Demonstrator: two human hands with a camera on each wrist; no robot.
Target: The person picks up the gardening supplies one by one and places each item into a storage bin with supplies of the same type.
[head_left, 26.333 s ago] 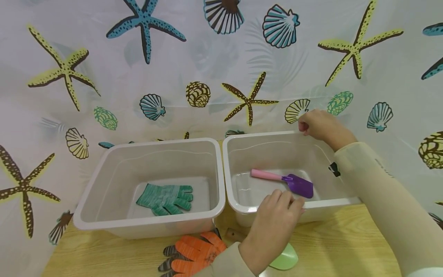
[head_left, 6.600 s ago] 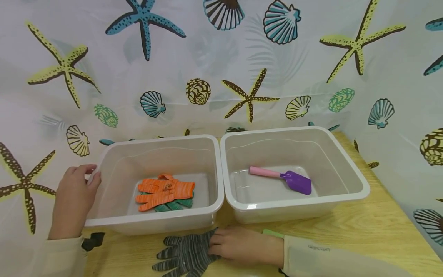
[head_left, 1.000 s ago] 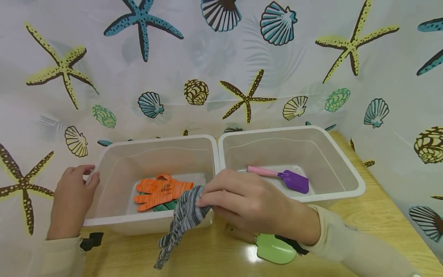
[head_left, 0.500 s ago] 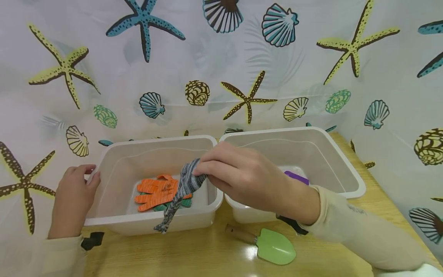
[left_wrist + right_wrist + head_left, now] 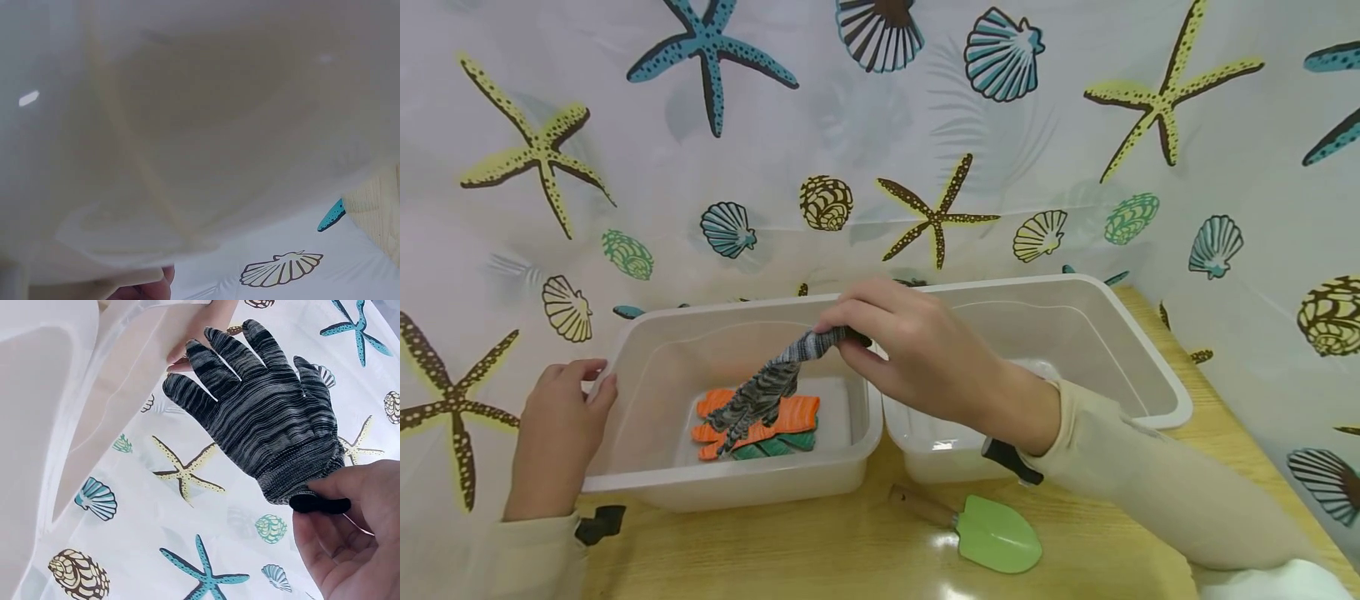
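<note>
As the right hand (image 5: 917, 358) pinches the grey-and-black striped knit glove (image 5: 760, 393) over the pale rectangular plastic tub (image 5: 760, 490) whose rim the left hand (image 5: 561, 425) grips, this seems a placing step, next calling for lowering and release onto the orange knit glove (image 5: 801, 412).

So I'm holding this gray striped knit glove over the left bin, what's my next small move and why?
I'd probably lower your right hand and release the gray striped knit glove onto the orange glove: it hangs over the left bin, where the orange glove already lies on a green glove.
</note>
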